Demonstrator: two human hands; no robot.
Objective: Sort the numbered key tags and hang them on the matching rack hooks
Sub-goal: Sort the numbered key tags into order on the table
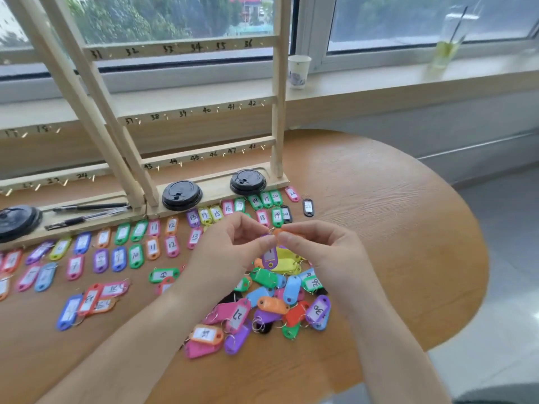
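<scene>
I could not read the label on the purple tag (269, 258), and its ring was mostly lost between the fingertips. The left hand (233, 243) pinched the tag's top between thumb and forefinger, so it hung upright above the loose heap (271, 304). The right hand (318, 249) pinched at the ring from the other side. A sliver of orange showed at its fingertips, and I could not tell what it was.

The forearms covered part of the heap, and many tags there lay face down or overlapped, their numbers hidden. The sorted rows (137, 249) ran off the left edge with their outer labels smeared. The rack (186, 112) was cut off at top and left.

The tags were glossy plastic oblongs with rounded ends, paper inserts and thin wire rings. The rack was pale bare wood with handwritten numbers along its rails and small hooks beneath them. Two round black lids (181, 195) sat in its base tray, and pens (87, 214) lay further left.

The table (393, 228) showed strong wood grain and a curved rim. Bare wood lay between the heap and that rim on the right.
</scene>
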